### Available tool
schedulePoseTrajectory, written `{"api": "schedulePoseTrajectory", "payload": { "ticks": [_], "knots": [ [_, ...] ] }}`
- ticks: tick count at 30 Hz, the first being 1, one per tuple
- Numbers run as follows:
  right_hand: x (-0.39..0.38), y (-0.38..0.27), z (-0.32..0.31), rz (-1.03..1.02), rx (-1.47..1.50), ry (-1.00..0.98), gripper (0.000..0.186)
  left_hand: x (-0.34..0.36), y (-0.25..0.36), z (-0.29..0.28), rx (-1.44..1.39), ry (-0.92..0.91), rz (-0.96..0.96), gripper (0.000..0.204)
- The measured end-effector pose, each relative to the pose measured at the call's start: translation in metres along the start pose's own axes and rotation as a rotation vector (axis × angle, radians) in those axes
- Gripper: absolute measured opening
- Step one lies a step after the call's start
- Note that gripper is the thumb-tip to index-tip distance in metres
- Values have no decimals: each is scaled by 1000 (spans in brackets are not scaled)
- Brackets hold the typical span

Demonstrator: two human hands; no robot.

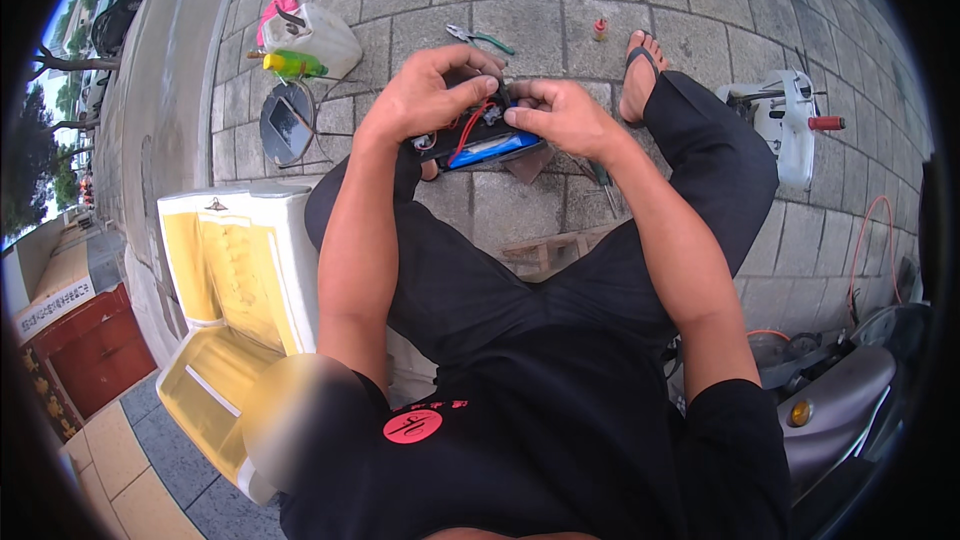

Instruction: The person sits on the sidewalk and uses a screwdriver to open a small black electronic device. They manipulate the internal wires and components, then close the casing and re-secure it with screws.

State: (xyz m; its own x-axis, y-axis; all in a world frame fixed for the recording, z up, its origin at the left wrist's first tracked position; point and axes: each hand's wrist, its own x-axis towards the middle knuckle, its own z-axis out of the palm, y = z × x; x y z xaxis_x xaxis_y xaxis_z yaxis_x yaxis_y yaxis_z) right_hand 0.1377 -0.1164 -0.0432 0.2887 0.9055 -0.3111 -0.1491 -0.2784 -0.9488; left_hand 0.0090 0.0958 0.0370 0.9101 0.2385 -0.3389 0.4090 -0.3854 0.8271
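Observation:
Over the paving in front of me, my left hand (432,95) and my right hand (565,118) meet at a small black piece (503,92), pinched by the fingertips of both. Thin red wires (466,132) loop down from near my left fingertips. Below my hands is a dark case or tray with a blue-wrapped block (490,151) along its near edge. A small grey part (491,116) sits by the wires. My fingers partly cover the black piece, so its exact kind does not show.
Green-handled pliers (490,42) and a small red-capped bottle (600,30) lie beyond my hands. Left are a whitish jug (335,40), a green bottle (298,64), a round dark dish (288,125) and a yellow-white seat (240,260). A scooter (840,395) stands near right, a white panel (795,135) farther off.

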Motion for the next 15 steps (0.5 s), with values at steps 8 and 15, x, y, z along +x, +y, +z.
{"api": "schedulePoseTrajectory", "payload": {
  "ticks": [8, 15],
  "knots": [
    [-2, 10, 3, -69, 151, 10, 53, 1, 2, 0, 48, 17, 15, 26],
    [-12, 8, 11, 25, 142, 183, 42, -2, 4, 5, 11, 31, 74, 26]
  ]
}}
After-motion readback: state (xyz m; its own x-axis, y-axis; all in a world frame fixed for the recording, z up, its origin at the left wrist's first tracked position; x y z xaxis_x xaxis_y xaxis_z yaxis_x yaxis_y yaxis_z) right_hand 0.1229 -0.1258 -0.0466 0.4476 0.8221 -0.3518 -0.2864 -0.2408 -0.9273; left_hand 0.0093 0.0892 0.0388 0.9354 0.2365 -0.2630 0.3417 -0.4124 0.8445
